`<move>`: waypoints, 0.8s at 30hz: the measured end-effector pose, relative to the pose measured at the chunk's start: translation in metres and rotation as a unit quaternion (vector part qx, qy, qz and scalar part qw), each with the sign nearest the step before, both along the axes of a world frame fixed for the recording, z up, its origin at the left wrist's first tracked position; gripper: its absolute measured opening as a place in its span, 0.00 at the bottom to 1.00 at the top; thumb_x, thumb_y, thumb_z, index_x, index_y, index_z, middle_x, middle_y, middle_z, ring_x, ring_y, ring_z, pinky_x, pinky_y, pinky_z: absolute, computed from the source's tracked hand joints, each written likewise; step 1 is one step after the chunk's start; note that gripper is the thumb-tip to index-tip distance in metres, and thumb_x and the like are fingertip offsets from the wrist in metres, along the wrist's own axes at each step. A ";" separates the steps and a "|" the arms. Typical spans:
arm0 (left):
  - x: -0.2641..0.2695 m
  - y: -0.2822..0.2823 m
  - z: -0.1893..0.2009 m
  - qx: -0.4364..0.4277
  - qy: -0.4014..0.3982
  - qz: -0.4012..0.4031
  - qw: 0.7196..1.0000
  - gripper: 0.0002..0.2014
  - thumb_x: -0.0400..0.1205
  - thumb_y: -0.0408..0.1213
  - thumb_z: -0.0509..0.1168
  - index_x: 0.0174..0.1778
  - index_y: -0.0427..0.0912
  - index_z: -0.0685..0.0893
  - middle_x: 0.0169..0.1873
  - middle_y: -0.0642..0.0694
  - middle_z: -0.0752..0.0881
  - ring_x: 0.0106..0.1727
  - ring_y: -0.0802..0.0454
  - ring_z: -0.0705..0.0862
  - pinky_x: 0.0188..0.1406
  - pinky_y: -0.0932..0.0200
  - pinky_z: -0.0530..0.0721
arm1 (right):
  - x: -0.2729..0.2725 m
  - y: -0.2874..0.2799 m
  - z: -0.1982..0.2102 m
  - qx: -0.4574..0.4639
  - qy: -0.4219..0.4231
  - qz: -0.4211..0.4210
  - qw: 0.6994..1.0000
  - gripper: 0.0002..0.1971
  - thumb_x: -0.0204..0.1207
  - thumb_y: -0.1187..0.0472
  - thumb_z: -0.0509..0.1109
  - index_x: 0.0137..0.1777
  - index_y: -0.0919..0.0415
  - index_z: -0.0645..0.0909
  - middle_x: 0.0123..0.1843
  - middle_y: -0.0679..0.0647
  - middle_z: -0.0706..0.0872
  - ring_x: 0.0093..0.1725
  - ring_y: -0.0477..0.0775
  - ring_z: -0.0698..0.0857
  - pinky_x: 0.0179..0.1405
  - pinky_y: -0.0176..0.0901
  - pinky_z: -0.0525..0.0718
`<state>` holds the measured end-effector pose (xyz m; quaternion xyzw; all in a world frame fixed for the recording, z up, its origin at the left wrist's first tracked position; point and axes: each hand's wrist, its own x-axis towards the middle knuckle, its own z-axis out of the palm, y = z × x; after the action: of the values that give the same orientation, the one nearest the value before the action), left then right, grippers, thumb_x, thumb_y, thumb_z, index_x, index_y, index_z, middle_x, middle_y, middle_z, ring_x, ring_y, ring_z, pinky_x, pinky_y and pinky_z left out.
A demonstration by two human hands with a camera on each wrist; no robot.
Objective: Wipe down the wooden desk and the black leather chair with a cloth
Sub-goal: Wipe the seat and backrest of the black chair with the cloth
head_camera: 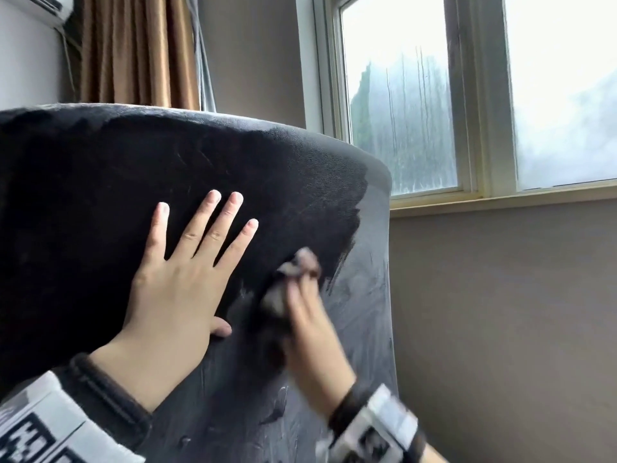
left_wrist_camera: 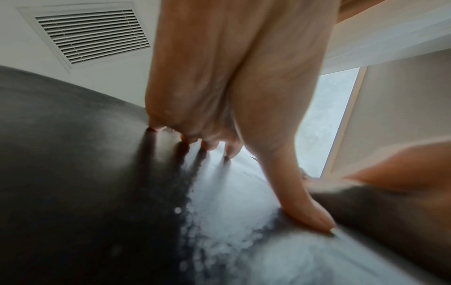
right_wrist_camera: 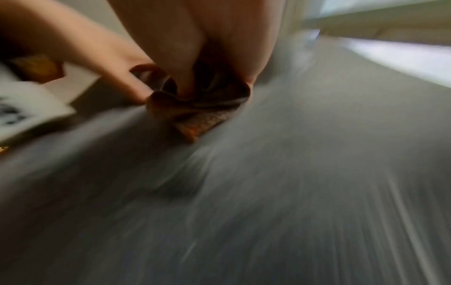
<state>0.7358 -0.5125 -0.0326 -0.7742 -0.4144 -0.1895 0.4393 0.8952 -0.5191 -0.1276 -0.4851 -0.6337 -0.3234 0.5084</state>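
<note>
The black leather chair (head_camera: 100, 195) fills the left and middle of the head view, its backrest turned toward me. My left hand (head_camera: 187, 262) lies flat on the backrest with its fingers spread and straight; the left wrist view shows the fingertips (left_wrist_camera: 185, 141) and thumb pressing the leather (left_wrist_camera: 73, 173). Just to its right, my right hand (head_camera: 310, 329) grips a bunched brownish cloth (head_camera: 293, 282) against the chair's greyish, streaked right part (head_camera: 360, 312). The right wrist view is motion-blurred, with the cloth (right_wrist_camera: 195, 108) crumpled under the fingers on the chair surface (right_wrist_camera: 268, 192). The wooden desk is not in view.
A window (head_camera: 417, 111) with a sill runs along the wall to the right of the chair. Brown curtains (head_camera: 133, 48) hang behind the chair at upper left, beside an air conditioner (head_camera: 43, 8). A ceiling vent (left_wrist_camera: 92, 34) appears in the left wrist view.
</note>
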 end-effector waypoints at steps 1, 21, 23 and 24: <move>-0.001 0.002 -0.001 0.013 -0.009 -0.013 1.000 0.65 0.68 0.69 0.65 0.71 0.46 0.15 0.68 0.40 0.12 0.70 0.43 0.14 0.63 0.33 0.17 | -0.009 -0.002 -0.019 0.002 -0.063 -0.010 0.998 0.37 0.61 0.77 0.56 0.76 0.71 0.59 0.77 0.60 0.61 0.80 0.55 0.49 0.80 0.37 0.42; 0.036 -0.012 0.005 -0.050 -0.001 0.006 0.999 0.61 0.75 0.65 0.62 0.69 0.44 0.13 0.66 0.40 0.10 0.72 0.45 0.16 0.64 0.38 0.18 | 0.101 0.003 0.061 -0.103 0.256 0.035 0.961 0.35 0.81 0.73 0.54 0.82 0.59 0.41 0.84 0.53 0.42 0.83 0.50 0.42 0.71 0.24 0.42; 0.033 -0.012 0.004 -0.057 0.005 0.008 0.998 0.59 0.76 0.65 0.60 0.70 0.44 0.13 0.66 0.40 0.10 0.72 0.45 0.15 0.65 0.37 0.20 | 0.101 0.003 0.039 -0.119 0.292 0.037 0.948 0.35 0.80 0.74 0.54 0.82 0.60 0.42 0.85 0.54 0.43 0.83 0.49 0.43 0.70 0.22 0.40; 0.032 -0.013 0.003 -0.060 0.005 0.007 0.998 0.59 0.76 0.65 0.60 0.71 0.44 0.14 0.67 0.40 0.10 0.72 0.45 0.16 0.66 0.37 0.22 | 0.096 0.000 0.027 -0.124 0.294 0.036 0.947 0.35 0.80 0.75 0.54 0.82 0.60 0.43 0.84 0.54 0.43 0.83 0.49 0.43 0.70 0.21 0.39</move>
<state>0.7681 -0.5254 -0.0298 -0.7971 -0.4286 -0.1569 0.3954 0.9911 -0.5189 -0.1010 -0.5944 -0.5081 -0.0666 0.6198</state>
